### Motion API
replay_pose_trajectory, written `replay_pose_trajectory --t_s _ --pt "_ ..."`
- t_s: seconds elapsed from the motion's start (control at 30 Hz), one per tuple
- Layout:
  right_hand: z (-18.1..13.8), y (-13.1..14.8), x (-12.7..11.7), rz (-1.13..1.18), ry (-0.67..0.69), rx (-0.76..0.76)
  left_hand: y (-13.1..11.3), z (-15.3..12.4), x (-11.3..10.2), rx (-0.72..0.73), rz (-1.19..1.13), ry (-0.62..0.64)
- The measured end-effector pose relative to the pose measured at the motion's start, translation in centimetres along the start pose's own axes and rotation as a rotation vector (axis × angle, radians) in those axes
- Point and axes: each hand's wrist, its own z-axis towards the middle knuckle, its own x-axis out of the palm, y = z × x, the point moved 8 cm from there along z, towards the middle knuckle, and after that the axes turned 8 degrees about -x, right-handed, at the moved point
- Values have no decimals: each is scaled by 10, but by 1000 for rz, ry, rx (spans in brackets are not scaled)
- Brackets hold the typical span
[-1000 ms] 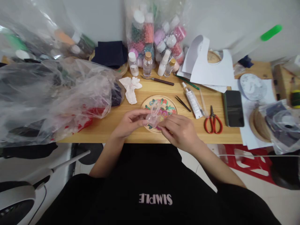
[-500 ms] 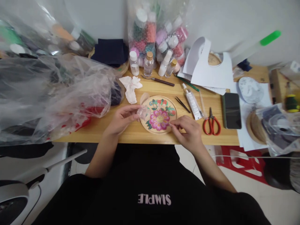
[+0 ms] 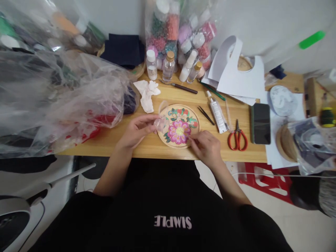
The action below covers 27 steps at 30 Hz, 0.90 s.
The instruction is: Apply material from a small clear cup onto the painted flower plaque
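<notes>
Between the thumb and fingers of my left hand (image 3: 138,131) is a small clear plastic container (image 3: 159,125), held over the left edge of a round wooden board (image 3: 172,145). A pink-purple flower (image 3: 179,132) with green leaves and red fruit decorates the board, which lies near the table's front edge. At the flower's lower right, my right hand (image 3: 206,146) is closed in a pinch close above the board. Whatever it pinches is too small to make out. Black tweezers (image 3: 206,115) lie right of the board, apart from both hands.
Behind the board are crumpled tissue (image 3: 147,94), a dark-handled tool (image 3: 181,87) and small bottles (image 3: 168,66). Rightward lie a white tube (image 3: 218,115), red-handled pliers (image 3: 237,137) and a phone (image 3: 260,123). A large plastic bag (image 3: 78,91) covers the left side.
My right hand has shifted slightly left, with its fingertips at the flower's edge. My left hand still holds the clear container in nearly the same place. The view has moved a little.
</notes>
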Motion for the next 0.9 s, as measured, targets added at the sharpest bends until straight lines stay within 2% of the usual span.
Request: replay_pose_trajectory --t_s 0.33,0.53,0.7,0.9 --pt "-3 -1 0 29 -12 9 -1 0 2 20 -28 32" --pt "6 6 -18 101 -111 44 0 1 5 36 -10 44" --pt "24 31 -31 155 -178 -38 -1 -2 16 45 89 69" --pt "38 45 -23 30 -135 -160 -8 -8 32 55 138 174"
